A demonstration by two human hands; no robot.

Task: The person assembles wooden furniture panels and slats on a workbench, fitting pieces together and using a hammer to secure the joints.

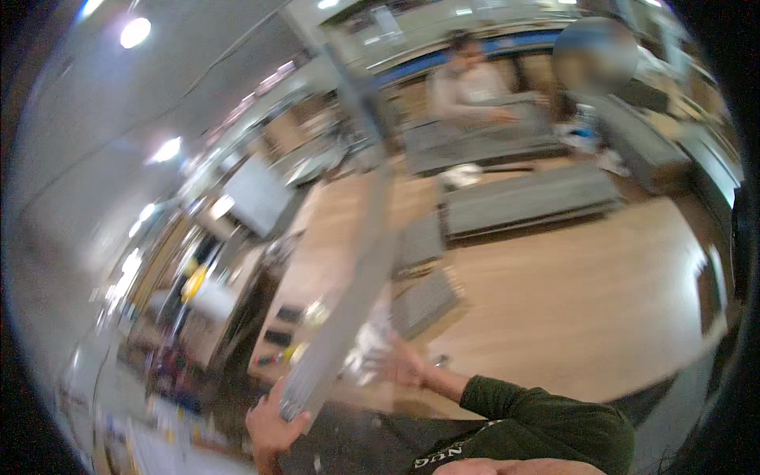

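Observation:
A long, flat grey strip (348, 305) rises from the lower middle toward the back of the room, tilted and blurred. Around its near end is my left hand (273, 421), closed with the thumb and fingers at the edges. My right hand (404, 364) reaches over the table's near edge, just right of the strip. Beside its fingers lies a white crumpled thing (368, 348), perhaps cloth or plastic. Motion smears the fingers, so whether they grip it cannot be made out.
On the wooden table (570, 293) lie grey rectangular panels (530, 198) and smaller grey pieces (427, 305). Dark small blocks (277, 338) sit left of the strip. Across the table a person (471, 87) works at another grey panel (475, 138). Cluttered shelving stands at left.

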